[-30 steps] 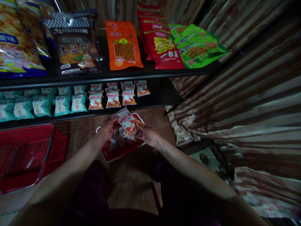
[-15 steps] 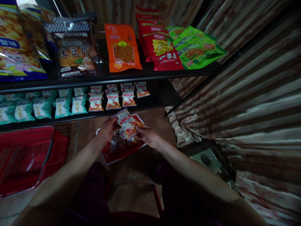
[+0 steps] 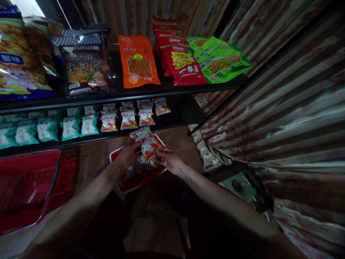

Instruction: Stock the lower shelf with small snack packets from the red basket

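Both of my hands hold a small white and orange snack packet (image 3: pixel 147 143) over a large red bag (image 3: pixel 136 174) lying on the floor. My left hand (image 3: pixel 128 153) grips the packet's left side with curled fingers. My right hand (image 3: pixel 170 161) pinches its lower right corner. More of the same small packets (image 3: pixel 128 119) stand in rows on the low shelf (image 3: pixel 183 115) just beyond my hands.
A red shopping basket (image 3: pixel 29 189) sits on the floor at the left. Teal packets (image 3: pixel 48 127) fill the low shelf's left part. The upper shelf holds a dark chip bag (image 3: pixel 84 70), orange (image 3: pixel 138 61), red (image 3: pixel 182 63) and green (image 3: pixel 219 59) bags. A striped curtain (image 3: pixel 283 118) hangs at the right.
The view has tilted slightly, so shelves sit lower in frame. My hands have drawn closer together on the packet, which has turned a little.
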Motion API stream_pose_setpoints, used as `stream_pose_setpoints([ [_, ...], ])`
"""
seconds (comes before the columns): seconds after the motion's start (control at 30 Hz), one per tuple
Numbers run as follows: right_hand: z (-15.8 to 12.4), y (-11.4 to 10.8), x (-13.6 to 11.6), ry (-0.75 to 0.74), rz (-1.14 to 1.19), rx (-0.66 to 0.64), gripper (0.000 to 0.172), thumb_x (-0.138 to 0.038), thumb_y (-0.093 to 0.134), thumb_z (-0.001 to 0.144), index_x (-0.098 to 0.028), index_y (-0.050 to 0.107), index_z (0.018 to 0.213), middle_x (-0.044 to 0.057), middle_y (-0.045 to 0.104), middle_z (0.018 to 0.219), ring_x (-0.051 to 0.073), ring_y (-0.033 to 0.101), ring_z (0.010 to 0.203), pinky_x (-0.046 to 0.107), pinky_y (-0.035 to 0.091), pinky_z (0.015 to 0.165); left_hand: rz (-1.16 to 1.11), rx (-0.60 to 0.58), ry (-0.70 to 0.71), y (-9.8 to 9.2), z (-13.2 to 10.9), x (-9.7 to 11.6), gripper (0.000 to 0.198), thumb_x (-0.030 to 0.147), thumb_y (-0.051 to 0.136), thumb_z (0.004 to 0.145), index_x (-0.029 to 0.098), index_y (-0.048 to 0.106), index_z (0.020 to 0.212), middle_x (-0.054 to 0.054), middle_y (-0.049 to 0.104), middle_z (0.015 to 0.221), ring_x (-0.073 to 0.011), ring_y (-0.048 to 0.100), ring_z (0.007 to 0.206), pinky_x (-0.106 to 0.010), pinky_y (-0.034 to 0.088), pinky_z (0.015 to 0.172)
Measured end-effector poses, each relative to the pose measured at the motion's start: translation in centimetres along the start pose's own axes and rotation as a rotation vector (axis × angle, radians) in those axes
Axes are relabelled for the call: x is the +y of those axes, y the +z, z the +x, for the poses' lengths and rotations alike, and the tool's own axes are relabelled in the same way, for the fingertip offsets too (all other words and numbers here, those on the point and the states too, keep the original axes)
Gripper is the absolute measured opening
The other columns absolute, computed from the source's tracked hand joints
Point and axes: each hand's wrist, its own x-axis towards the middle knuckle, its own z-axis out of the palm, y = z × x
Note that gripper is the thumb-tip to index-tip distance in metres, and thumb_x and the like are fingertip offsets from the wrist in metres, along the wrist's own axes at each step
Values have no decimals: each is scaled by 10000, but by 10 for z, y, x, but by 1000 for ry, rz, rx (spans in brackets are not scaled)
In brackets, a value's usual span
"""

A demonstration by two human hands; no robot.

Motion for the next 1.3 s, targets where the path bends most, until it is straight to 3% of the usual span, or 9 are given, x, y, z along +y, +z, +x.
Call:
stream_pose_setpoints([
  [0.23,-7,3,-5,-34,-67,-23,444,-306,886,512,-189,702,899,5,722,873,110,659,703,222,555,672,60,46,47,5,1,-8,417,261,756,653,187,585,1026,-60,691,971,-178,665,784,-311,531,700],
  [0.5,-16,2,-13,-133,-149,-19,503,-479,821,588,-208,686,990,33,718,951,158,662,813,260,524,680,217,22,153,17,7,-22,506,412,760,631,182,595,1051,-88,707,993,-231,675,874,-353,530,749],
  [0.73,-9,-14,-14,-188,-145,63,474,-477,802,609,-202,684,977,27,721,900,141,656,744,241,501,628,221,-34,114,36,15,-36,529,452,731,683,177,594,1113,-118,682,1118,-250,660,967,-395,514,843],
  [0.93,-2,-27,-13,-215,-104,59,589,-490,833,539,-179,645,1004,40,730,878,187,676,746,324,527,731,349,54,227,40,30,-54,504,458,731,667,151,621,1051,-128,690,1089,-266,644,1000,-418,493,891],
  [1.1,21,-36,-22,-259,-119,129,600,-523,818,520,-187,635,982,44,733,842,214,680,735,350,529,720,342,128,315,53,60,-64,426,369,721,700,163,602,1053,-122,701,1051,-241,664,948,-394,510,854],
  [1.3,73,-53,-65,-467,-245,193,437,-489,754,602,-193,667,911,31,727,854,184,656,775,312,509,742,367,183,435,84,132,-60,430,291,656,778,175,534,1174,-103,701,1043,-206,658,977,-362,506,880],
])
